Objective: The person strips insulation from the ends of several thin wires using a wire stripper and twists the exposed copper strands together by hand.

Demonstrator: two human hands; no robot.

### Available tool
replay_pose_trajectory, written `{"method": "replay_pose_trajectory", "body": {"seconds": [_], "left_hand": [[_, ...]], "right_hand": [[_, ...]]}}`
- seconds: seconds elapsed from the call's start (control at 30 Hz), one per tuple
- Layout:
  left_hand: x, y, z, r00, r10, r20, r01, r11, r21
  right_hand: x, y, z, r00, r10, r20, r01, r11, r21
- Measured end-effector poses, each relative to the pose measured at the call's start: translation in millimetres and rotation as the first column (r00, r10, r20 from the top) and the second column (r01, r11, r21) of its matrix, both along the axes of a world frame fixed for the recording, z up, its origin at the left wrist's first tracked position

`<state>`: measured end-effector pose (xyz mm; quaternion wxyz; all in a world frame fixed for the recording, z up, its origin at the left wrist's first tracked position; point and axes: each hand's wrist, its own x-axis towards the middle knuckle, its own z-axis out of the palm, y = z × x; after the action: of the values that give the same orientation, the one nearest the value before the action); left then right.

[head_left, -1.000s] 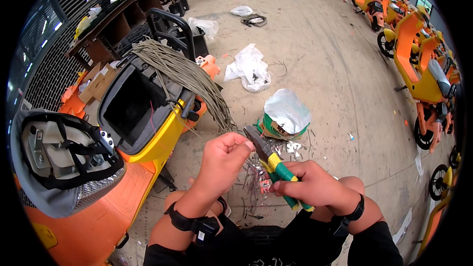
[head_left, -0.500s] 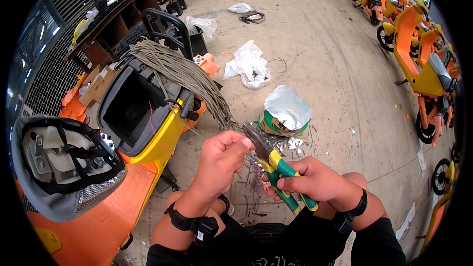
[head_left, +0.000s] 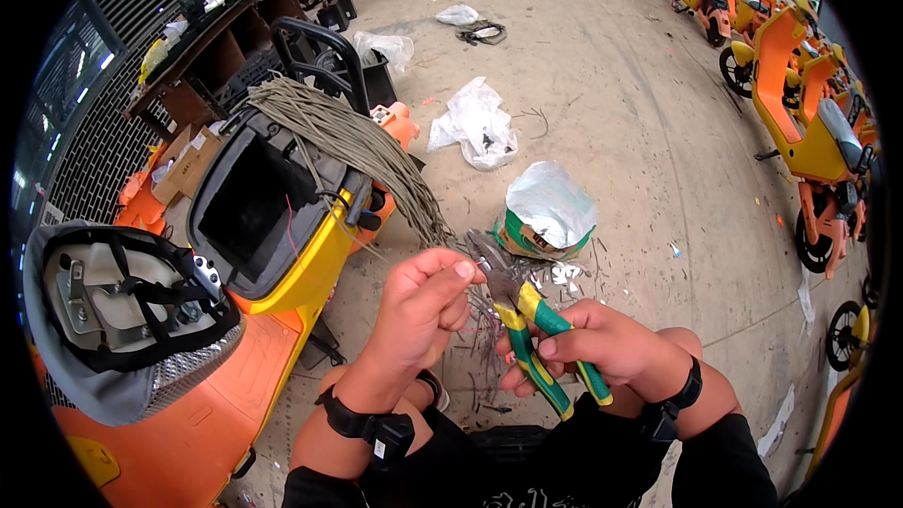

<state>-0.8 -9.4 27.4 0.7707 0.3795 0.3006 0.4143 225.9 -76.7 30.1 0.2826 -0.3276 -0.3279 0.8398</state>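
My left hand (head_left: 423, 301) pinches the loose ends of a thick bundle of grey wires (head_left: 353, 146) that drapes from the open yellow scooter trunk (head_left: 259, 207) down to my lap. My right hand (head_left: 597, 343) grips a pair of pliers (head_left: 527, 325) with green and yellow handles. Their dark jaws point up and left, just to the right of my left fingertips and close to the wire ends. Both wrists wear black bands.
An upturned seat (head_left: 122, 310) with black straps lies at the left on an orange scooter body. A green can with a silver bag liner (head_left: 546, 212) stands ahead on the concrete floor, with wire scraps around it. White plastic bags (head_left: 475, 122) lie further off. Orange scooters (head_left: 809, 122) line the right side.
The pliers' handles have spread apart in my right hand, and the pliers have shifted slightly lower. My left hand keeps its pinch on the wire ends.
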Motion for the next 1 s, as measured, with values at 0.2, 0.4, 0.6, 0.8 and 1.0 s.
{"method": "replay_pose_trajectory", "body": {"seconds": [0.2, 0.4, 0.6, 0.8, 1.0], "left_hand": [[-3.4, 1.7, -1.5, 0.997, -0.064, 0.035, 0.064, 0.998, 0.016], [-1.2, 7.4, -7.2, 0.994, 0.101, -0.037, -0.091, 0.976, 0.199], [0.3, 10.9, -11.9, 0.905, 0.413, -0.100, -0.370, 0.882, 0.291], [-3.9, 16.4, -16.8, 0.851, 0.491, -0.187, -0.445, 0.863, 0.240], [8.8, 22.8, -42.9, 0.859, 0.321, -0.399, -0.225, 0.936, 0.270]], "right_hand": [[0.8, -0.3, 0.5, 0.989, -0.023, -0.143, 0.028, 0.999, 0.033], [0.4, 5.4, -9.9, 0.989, -0.057, 0.139, 0.015, 0.959, 0.283], [-4.1, 29.9, -35.7, 0.871, -0.326, 0.368, 0.238, 0.934, 0.265], [-7.0, 57.7, -111.4, 0.550, -0.179, 0.816, 0.045, 0.982, 0.185], [-0.4, 54.1, -281.3, -0.015, -0.059, 0.998, -0.620, 0.784, 0.037]]}}
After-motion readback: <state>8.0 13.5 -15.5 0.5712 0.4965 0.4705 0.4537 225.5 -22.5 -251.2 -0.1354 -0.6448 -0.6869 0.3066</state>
